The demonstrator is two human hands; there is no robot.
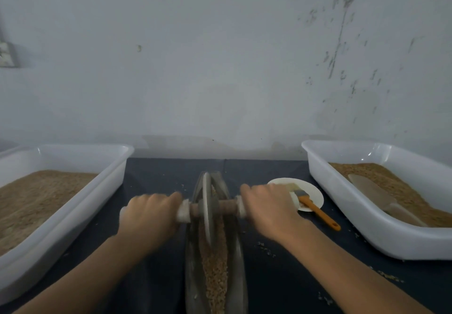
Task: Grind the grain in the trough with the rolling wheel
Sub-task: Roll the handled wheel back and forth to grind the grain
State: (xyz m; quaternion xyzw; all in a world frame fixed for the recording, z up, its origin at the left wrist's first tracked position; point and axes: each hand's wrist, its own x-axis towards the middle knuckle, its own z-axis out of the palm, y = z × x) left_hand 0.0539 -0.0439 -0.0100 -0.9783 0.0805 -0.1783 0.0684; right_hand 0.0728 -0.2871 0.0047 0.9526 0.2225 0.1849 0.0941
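The wheel [207, 209] is stood in the trough [238, 272], amid the grain [215, 269]; its axle [226, 206] is gripped by the left hand [149, 212] and right hand [266, 206]; the trough's long axis is judged to run straight away from the person.

The trough [238, 277] is a long, narrow, dark grey boat shape running straight away from the camera, filled along its groove with tan grain [215, 272]. The rolling wheel [207, 209], a thin grey disc, stands upright on edge in the grain toward the far end, with a wooden axle [228, 206] sticking out both sides.
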